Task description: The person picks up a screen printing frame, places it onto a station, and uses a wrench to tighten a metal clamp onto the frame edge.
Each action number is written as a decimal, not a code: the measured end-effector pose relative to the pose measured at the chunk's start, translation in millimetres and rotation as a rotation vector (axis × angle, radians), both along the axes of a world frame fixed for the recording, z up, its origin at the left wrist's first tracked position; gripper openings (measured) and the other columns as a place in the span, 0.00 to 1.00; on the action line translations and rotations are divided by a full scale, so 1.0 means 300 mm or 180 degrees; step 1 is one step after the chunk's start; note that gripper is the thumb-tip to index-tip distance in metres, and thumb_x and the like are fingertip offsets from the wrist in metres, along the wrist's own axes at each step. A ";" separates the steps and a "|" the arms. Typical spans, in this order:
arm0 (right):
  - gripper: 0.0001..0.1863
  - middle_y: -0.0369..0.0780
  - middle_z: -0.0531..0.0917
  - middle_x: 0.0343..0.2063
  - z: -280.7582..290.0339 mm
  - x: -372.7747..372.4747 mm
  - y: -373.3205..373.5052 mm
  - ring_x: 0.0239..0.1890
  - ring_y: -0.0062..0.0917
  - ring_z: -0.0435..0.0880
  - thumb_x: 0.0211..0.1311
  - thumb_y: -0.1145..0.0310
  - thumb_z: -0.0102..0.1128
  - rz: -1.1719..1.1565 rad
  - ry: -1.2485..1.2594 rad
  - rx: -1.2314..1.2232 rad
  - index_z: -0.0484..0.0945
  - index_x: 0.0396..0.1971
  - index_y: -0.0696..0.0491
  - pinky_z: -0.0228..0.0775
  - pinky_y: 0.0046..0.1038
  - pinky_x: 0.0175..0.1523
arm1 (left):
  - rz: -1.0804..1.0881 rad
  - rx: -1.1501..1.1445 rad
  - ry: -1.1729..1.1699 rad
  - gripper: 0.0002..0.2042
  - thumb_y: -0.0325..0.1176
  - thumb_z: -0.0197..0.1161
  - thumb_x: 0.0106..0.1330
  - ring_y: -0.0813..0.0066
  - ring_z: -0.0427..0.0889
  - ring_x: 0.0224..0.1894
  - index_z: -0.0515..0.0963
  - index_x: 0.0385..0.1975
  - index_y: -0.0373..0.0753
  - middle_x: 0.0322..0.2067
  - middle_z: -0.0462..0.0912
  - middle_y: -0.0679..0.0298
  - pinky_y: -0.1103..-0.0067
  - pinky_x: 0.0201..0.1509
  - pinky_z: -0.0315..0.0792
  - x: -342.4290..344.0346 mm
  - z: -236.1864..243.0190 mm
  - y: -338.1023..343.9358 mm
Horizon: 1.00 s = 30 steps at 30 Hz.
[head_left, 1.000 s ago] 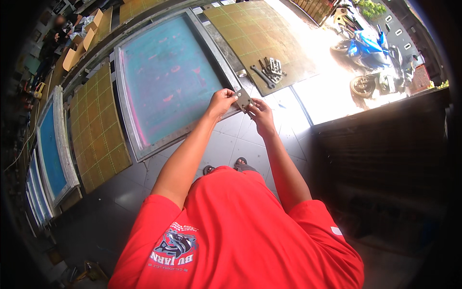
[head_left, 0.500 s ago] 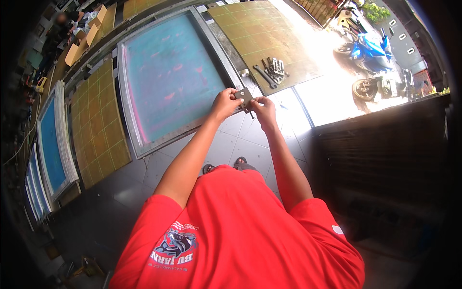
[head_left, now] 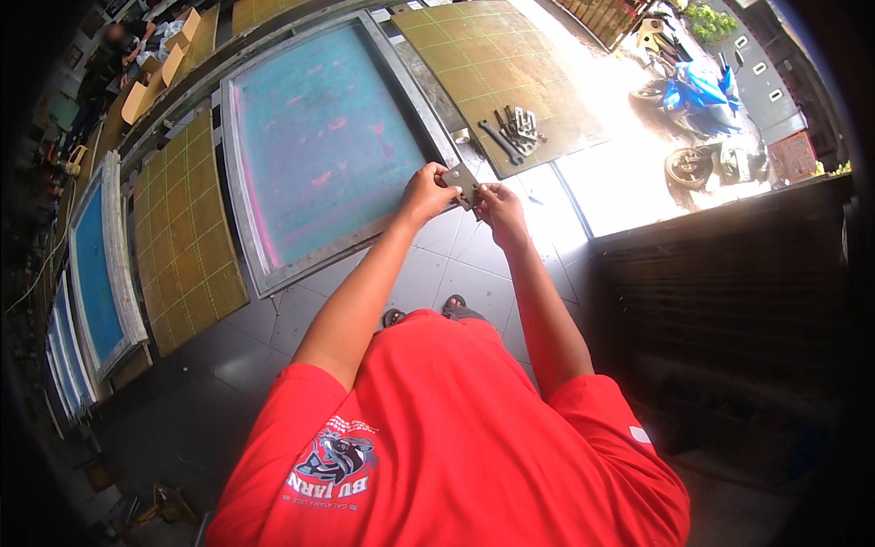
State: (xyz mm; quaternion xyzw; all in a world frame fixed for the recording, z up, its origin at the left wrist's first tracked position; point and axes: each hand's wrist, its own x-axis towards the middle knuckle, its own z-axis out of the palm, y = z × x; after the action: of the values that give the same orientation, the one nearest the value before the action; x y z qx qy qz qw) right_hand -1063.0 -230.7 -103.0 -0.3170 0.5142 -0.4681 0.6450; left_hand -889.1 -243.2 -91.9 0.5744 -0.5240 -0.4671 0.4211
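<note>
A person in a red shirt point(head_left: 456, 428) grips a small metal plate point(head_left: 461, 185) by its left edge with the left hand point(head_left: 427, 195), the right hand point(head_left: 502, 215) pinching its opposite edge, near the corner of a gray-framed screen point(head_left: 319, 146). Beyond, a dark wrench point(head_left: 500, 143) lies beside metal parts point(head_left: 524, 125) on a grid-lined board point(head_left: 497, 59).

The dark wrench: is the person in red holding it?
No, the dark wrench lies on the tan board, while the left hand grips a metal plate with the right hand at its edge.
</note>
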 end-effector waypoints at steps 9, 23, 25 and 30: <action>0.12 0.37 0.79 0.31 -0.030 0.020 0.031 0.27 0.15 0.76 0.61 0.70 0.64 -0.0262 -0.0238 -0.0137 0.76 0.41 0.59 0.70 0.16 0.32 | -0.0139 0.0233 0.0466 0.05 0.25 0.62 0.59 0.81 0.77 0.28 0.79 0.31 0.31 0.26 0.81 0.65 0.80 0.33 0.72 0.008 0.010 -0.006; 0.26 0.50 0.82 0.38 -0.008 0.108 0.020 0.35 0.28 0.81 0.48 0.68 0.72 -0.0136 0.2421 -0.0913 0.74 0.46 0.65 0.73 0.28 0.38 | 0.0380 0.0609 0.0587 0.07 0.28 0.67 0.55 0.77 0.79 0.26 0.80 0.29 0.31 0.26 0.84 0.60 0.77 0.29 0.74 0.006 -0.057 -0.057; 0.27 0.51 0.81 0.35 -0.091 0.074 -0.009 0.33 0.26 0.81 0.46 0.71 0.73 -0.0201 0.2185 -0.0878 0.72 0.46 0.63 0.72 0.27 0.34 | 0.0256 0.0642 0.0533 0.08 0.29 0.67 0.55 0.76 0.80 0.28 0.80 0.30 0.30 0.27 0.84 0.59 0.77 0.32 0.75 -0.014 -0.063 -0.082; 0.23 0.44 0.79 0.28 0.000 0.061 0.000 0.27 0.25 0.77 0.47 0.68 0.72 -0.0010 0.1996 -0.0413 0.73 0.41 0.61 0.69 0.28 0.32 | 0.0278 0.0804 -0.0275 0.08 0.32 0.70 0.52 0.78 0.78 0.26 0.82 0.26 0.35 0.22 0.82 0.64 0.77 0.32 0.71 -0.028 0.017 -0.061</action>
State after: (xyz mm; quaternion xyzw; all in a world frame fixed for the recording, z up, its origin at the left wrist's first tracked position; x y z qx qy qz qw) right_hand -1044.8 -230.8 -103.1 -0.4855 0.6575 -0.3804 0.4328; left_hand -897.6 -261.5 -86.9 0.6647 -0.4532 -0.4854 0.3424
